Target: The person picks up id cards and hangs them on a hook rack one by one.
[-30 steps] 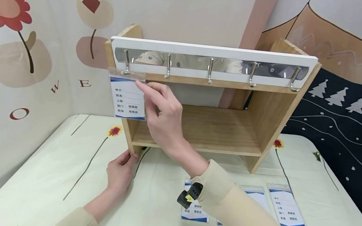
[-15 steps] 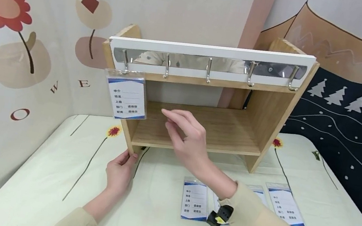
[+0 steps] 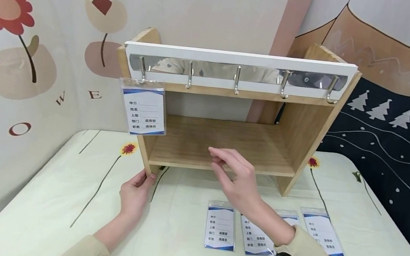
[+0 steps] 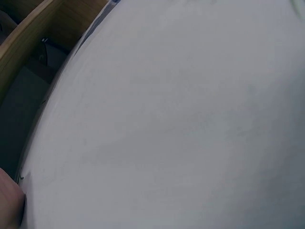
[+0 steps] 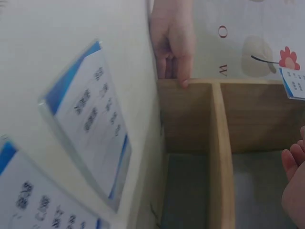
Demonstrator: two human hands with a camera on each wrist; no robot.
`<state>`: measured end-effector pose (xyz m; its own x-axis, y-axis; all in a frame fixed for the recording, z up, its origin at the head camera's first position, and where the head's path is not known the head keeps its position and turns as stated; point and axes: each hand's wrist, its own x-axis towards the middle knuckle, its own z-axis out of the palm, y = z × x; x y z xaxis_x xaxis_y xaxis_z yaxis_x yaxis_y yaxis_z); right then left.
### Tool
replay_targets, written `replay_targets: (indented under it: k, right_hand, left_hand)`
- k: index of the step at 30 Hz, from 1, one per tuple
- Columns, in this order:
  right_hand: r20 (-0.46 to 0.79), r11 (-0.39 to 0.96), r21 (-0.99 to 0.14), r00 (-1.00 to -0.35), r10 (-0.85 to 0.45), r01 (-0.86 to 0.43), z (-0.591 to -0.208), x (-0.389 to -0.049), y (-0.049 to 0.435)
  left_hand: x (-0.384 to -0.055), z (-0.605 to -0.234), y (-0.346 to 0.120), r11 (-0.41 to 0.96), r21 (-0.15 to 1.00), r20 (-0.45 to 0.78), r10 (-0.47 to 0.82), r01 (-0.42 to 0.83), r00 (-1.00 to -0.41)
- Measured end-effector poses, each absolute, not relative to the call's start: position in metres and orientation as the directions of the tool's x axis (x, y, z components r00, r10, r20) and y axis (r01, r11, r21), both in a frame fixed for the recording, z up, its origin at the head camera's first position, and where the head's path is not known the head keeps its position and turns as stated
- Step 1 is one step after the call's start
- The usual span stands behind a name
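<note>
My left hand (image 3: 134, 192) holds the bottom of the left leg of a wooden shelf (image 3: 226, 144), thumb at its front edge. The right wrist view shows that grip from the side, with the left hand (image 5: 174, 43) at the wood. My right hand (image 3: 239, 179) hovers before the lower board, fingers loosely bent and holding nothing. A clear badge holder (image 3: 145, 110) with a blue-and-white card hangs from the leftmost hook (image 3: 143, 69). Several more badge holders lie on the table below the right forearm, among them a left one (image 3: 220, 230) and a right one (image 3: 322, 233).
A white rail (image 3: 239, 56) with a metal strip and several hooks (image 3: 237, 79) runs across the shelf's top front. A pale flowered cloth (image 3: 175, 247) covers the table. Printed curtains (image 3: 214, 10) stand behind and at both sides.
My right hand has left the hanging badge holder and moved right and down, uncovering the cards on the table. The badge holder stays on the hook. My left hand keeps its place.
</note>
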<state>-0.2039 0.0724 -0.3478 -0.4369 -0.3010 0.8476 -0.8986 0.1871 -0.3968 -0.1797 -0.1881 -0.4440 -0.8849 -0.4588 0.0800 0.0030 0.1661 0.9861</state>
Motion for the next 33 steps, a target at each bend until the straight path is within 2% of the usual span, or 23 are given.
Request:
replay_targets:
  k: [13,26,33]
  right_hand:
    - [0.749,0.233,-0.480,-0.533,-0.393,-0.846,-0.375,-0.200,0.102]
    - [0.579,0.298,-0.605,-0.665,-0.471,-0.738,-0.394,-0.193,0.121]
    - [0.446,0.342,-0.688,-0.745,-0.495,-0.639,-0.403,-0.190,0.127]
  left_hand:
    - [-0.179,-0.445,-0.188,0.175,0.984,0.089,-0.456,0.009,-0.886]
    - [-0.179,-0.445,-0.189,0.168,0.986,0.079,-0.449,0.002,-0.890]
    - [-0.179,-0.445,-0.188,0.154,0.988,0.072,-0.452,0.002,-0.889]
